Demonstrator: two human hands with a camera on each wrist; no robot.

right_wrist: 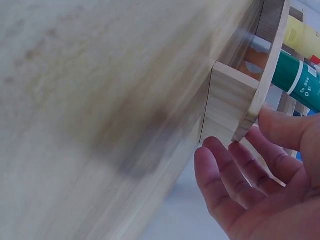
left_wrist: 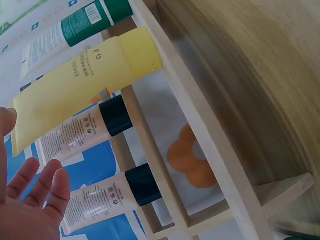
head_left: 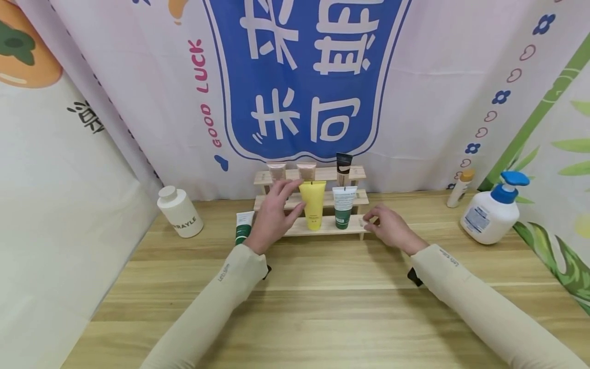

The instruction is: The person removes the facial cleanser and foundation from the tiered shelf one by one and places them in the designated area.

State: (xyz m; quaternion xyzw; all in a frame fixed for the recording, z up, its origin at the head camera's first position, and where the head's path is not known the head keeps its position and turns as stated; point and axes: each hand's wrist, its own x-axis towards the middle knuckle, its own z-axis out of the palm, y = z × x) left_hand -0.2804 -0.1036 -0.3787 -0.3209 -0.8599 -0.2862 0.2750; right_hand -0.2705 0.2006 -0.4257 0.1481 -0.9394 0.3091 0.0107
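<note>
A yellow squeeze tube (head_left: 313, 206) stands cap-down on the lowest step of a wooden tiered rack (head_left: 304, 223). My left hand (head_left: 276, 212) is beside its upper end, fingers loosely spread; in the left wrist view a digit is close to the tube's flat end, contact unclear. To the right of it stands a white-and-green tube (head_left: 343, 207). At the rack's right end is my right hand (head_left: 391, 226); in the right wrist view its thumb and fingers (right_wrist: 220, 175) hold the end of the lowest board.
Two pinkish tubes (head_left: 306, 172) and a black-and-beige tube (head_left: 343, 169) stand higher on the rack. Another green-and-white tube (head_left: 244, 227) is left of the rack. A white bottle (head_left: 180, 212) stands farther left; a pump bottle (head_left: 489, 215) and an orange-capped bottle (head_left: 460, 189) are right.
</note>
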